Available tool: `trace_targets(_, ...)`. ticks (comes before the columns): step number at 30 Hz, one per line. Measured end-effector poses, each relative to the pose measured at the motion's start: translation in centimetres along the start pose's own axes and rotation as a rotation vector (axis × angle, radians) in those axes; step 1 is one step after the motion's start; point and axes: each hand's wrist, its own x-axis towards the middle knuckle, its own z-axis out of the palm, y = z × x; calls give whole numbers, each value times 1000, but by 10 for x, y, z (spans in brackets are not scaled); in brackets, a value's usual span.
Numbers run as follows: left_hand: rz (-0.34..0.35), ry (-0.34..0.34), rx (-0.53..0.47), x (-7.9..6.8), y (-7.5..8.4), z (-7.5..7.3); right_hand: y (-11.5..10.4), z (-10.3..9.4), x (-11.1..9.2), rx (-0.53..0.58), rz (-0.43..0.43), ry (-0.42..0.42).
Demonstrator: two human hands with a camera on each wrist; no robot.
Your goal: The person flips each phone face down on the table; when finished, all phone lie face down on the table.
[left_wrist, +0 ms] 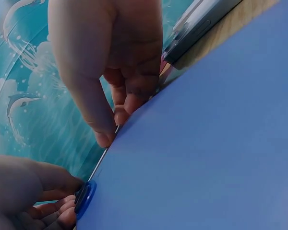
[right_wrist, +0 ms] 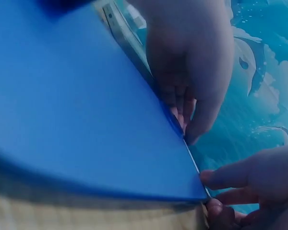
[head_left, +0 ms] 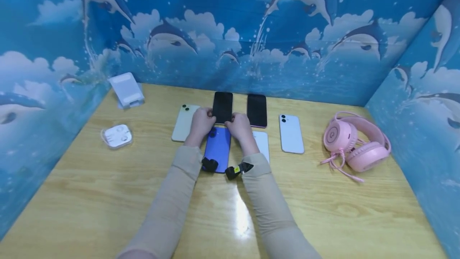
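Observation:
A black-screened phone lies face up between the hands in the head view. My left hand pinches its lower left corner with thumb and fingers. At the lower right corner, my right hand pinches it the same way. Just below it, between the wrists, is a purple-blue phone, back side up, its camera bump near the left hand. That phone's back fills much of both wrist views and overlaps the black phone there, leaving a thin edge visible between the fingertips.
Around the hands lie a pale green phone, another dark-screened phone, a white phone partly behind the right forearm, and a second white phone. Pink headphones sit right; boxed earphones and a white stand left.

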Motion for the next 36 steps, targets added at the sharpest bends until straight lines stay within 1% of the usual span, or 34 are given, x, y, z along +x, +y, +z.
trace_targets(7,-13,-7,7,1,2,3,3,-3,-1,97,20,23)
trace_targets(13,-14,-1,2,1,4,3,5,-5,-1,256,95,17)
trace_targets(17,-4,-6,1,1,5,2,4,-6,0,268,98,21)
trace_targets(19,-1,-6,-2,1,5,1,4,-6,1,297,117,9)
trace_targets(20,0,-4,-5,1,6,1,3,-6,1,321,127,5)
trace_targets(21,3,-1,-4,1,6,1,3,-7,1,369,140,0)
trace_targets(24,9,9,-3,1,5,0,0,-10,1,570,187,1)
trace_targets(27,20,21,-3,2,4,0,-2,-12,2,744,191,19)
trace_targets(29,22,25,-9,2,2,0,-3,-13,3,803,184,18)
trace_targets(32,31,23,-20,4,-2,2,-7,-13,3,834,159,-3)
trace_targets(36,20,10,-49,5,-3,4,-11,-14,1,855,87,-40)
